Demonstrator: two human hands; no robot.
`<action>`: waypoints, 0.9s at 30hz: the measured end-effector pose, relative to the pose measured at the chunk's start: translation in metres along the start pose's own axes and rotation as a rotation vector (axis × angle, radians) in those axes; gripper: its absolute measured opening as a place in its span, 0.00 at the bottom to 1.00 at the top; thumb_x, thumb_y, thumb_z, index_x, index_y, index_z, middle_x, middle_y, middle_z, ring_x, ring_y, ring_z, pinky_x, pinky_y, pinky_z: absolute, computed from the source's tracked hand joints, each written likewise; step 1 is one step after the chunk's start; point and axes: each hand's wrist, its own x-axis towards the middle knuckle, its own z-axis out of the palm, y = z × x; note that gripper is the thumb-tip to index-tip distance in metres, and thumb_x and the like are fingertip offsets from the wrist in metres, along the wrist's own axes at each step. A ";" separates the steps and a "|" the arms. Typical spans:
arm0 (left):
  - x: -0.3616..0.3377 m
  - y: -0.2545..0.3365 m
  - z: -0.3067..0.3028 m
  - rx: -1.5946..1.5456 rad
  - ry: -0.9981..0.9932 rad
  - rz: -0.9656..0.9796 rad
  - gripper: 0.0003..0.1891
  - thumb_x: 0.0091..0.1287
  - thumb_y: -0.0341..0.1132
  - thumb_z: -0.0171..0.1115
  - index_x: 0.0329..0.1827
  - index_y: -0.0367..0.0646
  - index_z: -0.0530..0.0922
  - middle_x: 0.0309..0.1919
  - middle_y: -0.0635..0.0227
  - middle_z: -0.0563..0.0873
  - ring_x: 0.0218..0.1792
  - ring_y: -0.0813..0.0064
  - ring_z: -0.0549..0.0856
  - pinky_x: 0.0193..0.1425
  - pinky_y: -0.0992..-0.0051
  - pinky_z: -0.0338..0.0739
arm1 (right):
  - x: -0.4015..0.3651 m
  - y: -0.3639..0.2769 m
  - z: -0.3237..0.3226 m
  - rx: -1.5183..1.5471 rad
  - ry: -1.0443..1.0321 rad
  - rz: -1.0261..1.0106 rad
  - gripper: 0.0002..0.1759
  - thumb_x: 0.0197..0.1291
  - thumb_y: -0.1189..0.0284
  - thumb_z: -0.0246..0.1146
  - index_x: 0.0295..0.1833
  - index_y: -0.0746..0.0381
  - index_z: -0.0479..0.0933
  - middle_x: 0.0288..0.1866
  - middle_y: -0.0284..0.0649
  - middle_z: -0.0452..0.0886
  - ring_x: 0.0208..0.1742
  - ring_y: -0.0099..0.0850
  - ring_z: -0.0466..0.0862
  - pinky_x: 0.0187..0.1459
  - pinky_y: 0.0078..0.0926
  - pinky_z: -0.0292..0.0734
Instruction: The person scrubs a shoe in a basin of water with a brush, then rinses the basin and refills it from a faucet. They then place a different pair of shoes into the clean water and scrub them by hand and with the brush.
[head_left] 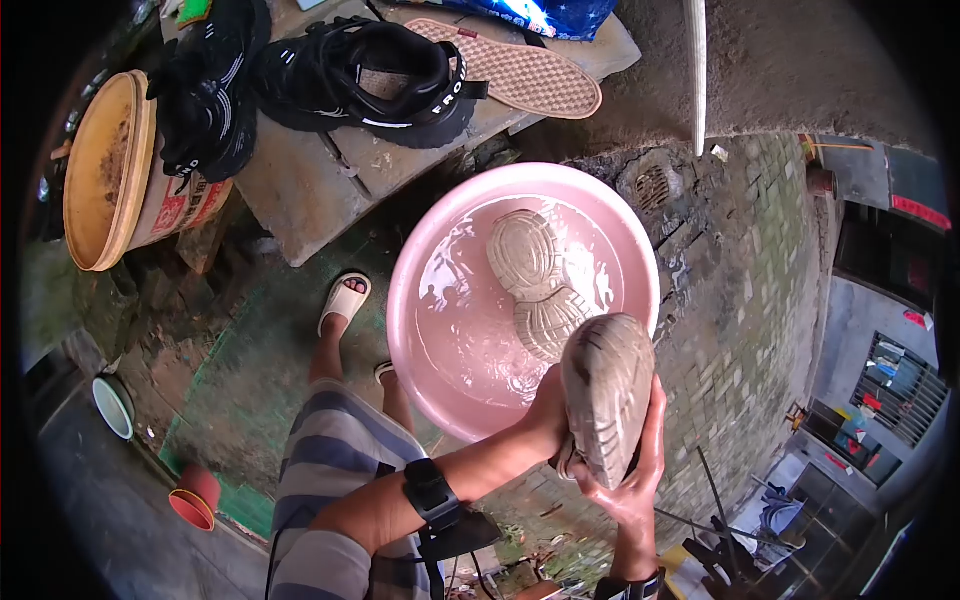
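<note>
A grey-beige shoe (pixel 606 390) is held up over the near right rim of a pink basin (pixel 410 370). My left hand (pixel 545 415) grips its left side, the fingers partly hidden behind it. On the right side my right hand (pixel 640 470) is wrapped round the same shoe, wet and with the fingers along its edge. A second shoe (pixel 527 255) lies sole up in the cloudy water of the basin, close to the far right of the held one.
Black shoes (pixel 365 80) and a woven insole (pixel 520 75) rest on a stone slab (pixel 300 210) beyond the basin. A yellowish bucket (pixel 105 170) lies tilted at the left. A red pot (pixel 195 495) stands lower left, and a drain (pixel 652 187) is right of the basin.
</note>
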 end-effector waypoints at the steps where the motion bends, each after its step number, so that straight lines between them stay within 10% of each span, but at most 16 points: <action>1: 0.001 0.016 0.007 -0.084 0.078 -0.135 0.21 0.69 0.43 0.44 0.60 0.41 0.63 0.53 0.63 0.73 0.54 0.73 0.73 0.60 0.72 0.67 | -0.001 -0.003 -0.003 0.033 0.054 0.011 0.58 0.28 0.61 0.72 0.65 0.74 0.52 0.58 0.54 0.64 0.60 0.45 0.68 0.60 0.37 0.61; 6: 0.013 0.046 -0.002 -0.146 0.120 -0.238 0.25 0.65 0.45 0.52 0.63 0.49 0.60 0.43 0.62 0.76 0.46 0.72 0.78 0.47 0.67 0.75 | -0.016 -0.009 -0.026 0.357 0.052 0.256 0.62 0.32 0.62 0.72 0.69 0.72 0.41 0.62 0.51 0.62 0.62 0.38 0.66 0.62 0.33 0.60; 10: 0.021 0.052 -0.001 0.021 0.048 -0.180 0.27 0.63 0.42 0.56 0.63 0.43 0.61 0.51 0.64 0.76 0.54 0.69 0.74 0.59 0.70 0.67 | -0.012 0.007 -0.030 0.178 0.040 0.093 0.60 0.30 0.59 0.72 0.67 0.72 0.48 0.62 0.54 0.62 0.63 0.40 0.66 0.62 0.34 0.59; 13: 0.016 0.049 -0.006 0.828 -0.513 -0.073 0.22 0.63 0.34 0.55 0.60 0.39 0.66 0.56 0.64 0.73 0.57 0.77 0.72 0.61 0.75 0.66 | 0.000 0.011 -0.043 -0.162 -0.108 -0.141 0.60 0.25 0.53 0.74 0.64 0.72 0.57 0.57 0.51 0.67 0.53 0.45 0.70 0.56 0.38 0.62; 14: 0.019 0.016 -0.018 0.230 -0.556 -0.105 0.22 0.65 0.36 0.54 0.60 0.39 0.66 0.56 0.64 0.73 0.56 0.79 0.72 0.62 0.74 0.66 | 0.003 0.008 -0.047 -0.301 -0.166 -0.238 0.59 0.24 0.52 0.74 0.63 0.72 0.58 0.54 0.50 0.68 0.49 0.45 0.70 0.54 0.39 0.62; 21: 0.003 0.035 0.006 -0.293 -0.357 -0.854 0.23 0.65 0.39 0.55 0.59 0.38 0.66 0.54 0.64 0.75 0.56 0.77 0.73 0.62 0.75 0.66 | 0.010 -0.018 -0.056 -0.562 -0.249 -0.533 0.50 0.23 0.52 0.71 0.60 0.57 0.68 0.48 0.46 0.70 0.45 0.42 0.70 0.49 0.44 0.60; 27: -0.028 0.031 0.018 0.053 -0.684 0.021 0.22 0.66 0.42 0.51 0.57 0.35 0.67 0.49 0.66 0.77 0.55 0.78 0.73 0.61 0.76 0.65 | 0.011 -0.015 -0.047 -0.455 -0.143 -0.633 0.46 0.28 0.51 0.71 0.58 0.57 0.68 0.47 0.46 0.72 0.44 0.42 0.69 0.46 0.41 0.61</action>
